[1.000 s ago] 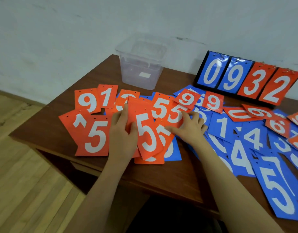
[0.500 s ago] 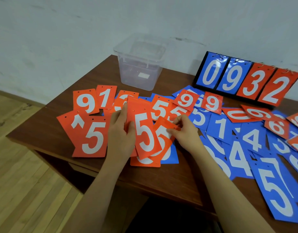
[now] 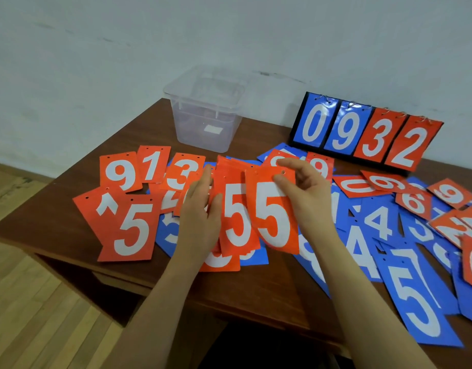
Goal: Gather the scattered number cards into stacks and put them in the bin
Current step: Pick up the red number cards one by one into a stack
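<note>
Red and blue number cards lie scattered over the brown table [image 3: 256,296]. My left hand [image 3: 200,217] grips the left edge of a small stack of red 5 cards [image 3: 236,219], thumb on its face. My right hand [image 3: 304,190] pinches the top of another red 5 card [image 3: 272,217], lifted just right of that stack. A clear plastic bin [image 3: 205,115] stands at the back of the table, with nothing visible inside. More red cards, a 9 [image 3: 120,171], a 1 [image 3: 153,163] and a 3 [image 3: 183,171], lie to the left.
A black flip scoreboard [image 3: 365,131] showing 0 9 3 2 stands at the back right against the wall. Several blue cards, among them a large 5 [image 3: 416,299], cover the right side up to the table's front edge. Wooden floor lies to the left.
My right hand has picked a red 5 card off the table and raised it beside the stack. My left hand has lifted the stack slightly. The view moved closer.
</note>
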Demonstrator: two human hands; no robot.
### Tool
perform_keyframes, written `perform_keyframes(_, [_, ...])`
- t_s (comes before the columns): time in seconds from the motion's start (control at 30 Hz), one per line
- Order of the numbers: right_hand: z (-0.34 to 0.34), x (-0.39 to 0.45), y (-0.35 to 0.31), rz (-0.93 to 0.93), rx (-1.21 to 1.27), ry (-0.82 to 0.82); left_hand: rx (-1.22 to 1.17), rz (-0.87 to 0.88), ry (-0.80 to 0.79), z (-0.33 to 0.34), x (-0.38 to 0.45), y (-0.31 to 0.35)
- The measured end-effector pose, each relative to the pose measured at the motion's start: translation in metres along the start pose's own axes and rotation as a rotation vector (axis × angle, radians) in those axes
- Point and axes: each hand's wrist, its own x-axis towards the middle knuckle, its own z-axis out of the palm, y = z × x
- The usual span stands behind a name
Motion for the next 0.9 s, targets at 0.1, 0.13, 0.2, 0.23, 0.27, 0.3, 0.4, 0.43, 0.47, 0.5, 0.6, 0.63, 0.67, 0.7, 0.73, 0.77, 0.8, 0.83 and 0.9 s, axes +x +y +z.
perform_keyframes(0.1, [0.009,-0.005,-0.002,-0.031,0.026,-0.006,0.016,0.054,0.018,0.001,-0.004,0.000])
perform_keyframes(0.13, [0.011,-0.006,-0.004,-0.032,0.040,0.008,0.030,0.075,0.030,0.000,-0.004,-0.001])
perform_keyframes(0.2, [0.010,-0.006,-0.010,-0.011,0.088,0.007,0.078,0.121,0.052,-0.005,-0.003,-0.005])
perform_keyframes(0.23, [0.009,-0.007,-0.011,-0.001,0.114,-0.005,0.099,0.142,0.057,-0.007,0.000,-0.007])
perform_keyframes(0.27, [0.009,-0.007,-0.012,0.012,0.129,-0.016,0.110,0.155,0.059,-0.009,0.002,-0.009])
perform_keyframes(0.3, [0.011,-0.008,-0.012,0.019,0.133,-0.019,0.108,0.154,0.060,-0.011,0.004,-0.010])
perform_keyframes(0.4, [0.024,-0.009,-0.007,0.010,0.140,0.018,0.046,0.110,0.050,-0.013,0.009,-0.003])
perform_keyframes(0.43, [0.029,-0.009,-0.003,0.001,0.140,0.047,0.018,0.107,0.035,-0.013,0.009,0.001])
perform_keyframes(0.47, [0.035,-0.009,0.001,0.003,0.144,0.076,-0.012,0.103,0.016,-0.014,0.008,0.004])
perform_keyframes(0.5, [0.041,-0.009,0.005,0.009,0.144,0.105,-0.040,0.094,0.000,-0.015,0.007,0.007])
perform_keyframes(0.6, [0.059,-0.009,0.013,0.009,0.101,0.142,-0.071,0.024,-0.032,-0.018,0.002,0.008])
perform_keyframes(0.63, [0.065,-0.008,0.015,-0.008,0.051,0.132,-0.066,-0.004,-0.046,-0.019,0.001,0.006])
perform_keyframes(0.67, [0.070,-0.008,0.015,-0.026,0.008,0.110,-0.048,-0.023,-0.053,-0.021,0.001,0.002])
perform_keyframes(0.7, [0.074,-0.007,0.015,-0.041,-0.028,0.086,-0.022,-0.032,-0.046,-0.024,0.000,-0.002])
perform_keyframes(0.73, [0.076,-0.007,0.016,-0.049,-0.050,0.066,0.000,-0.035,-0.025,-0.029,0.000,-0.006])
perform_keyframes(0.77, [0.075,-0.008,0.016,-0.048,-0.066,0.050,0.021,-0.039,0.004,-0.034,0.001,-0.009])
perform_keyframes(0.8, [0.073,-0.009,0.018,-0.034,-0.091,0.025,0.052,-0.042,0.033,-0.040,0.001,-0.014])
perform_keyframes(0.83, [0.070,-0.009,0.021,-0.020,-0.140,-0.018,0.093,-0.042,0.056,-0.045,0.002,-0.017])
perform_keyframes(0.9, [0.061,-0.010,0.032,0.027,-0.306,-0.155,0.170,-0.048,0.075,-0.053,0.002,-0.024])
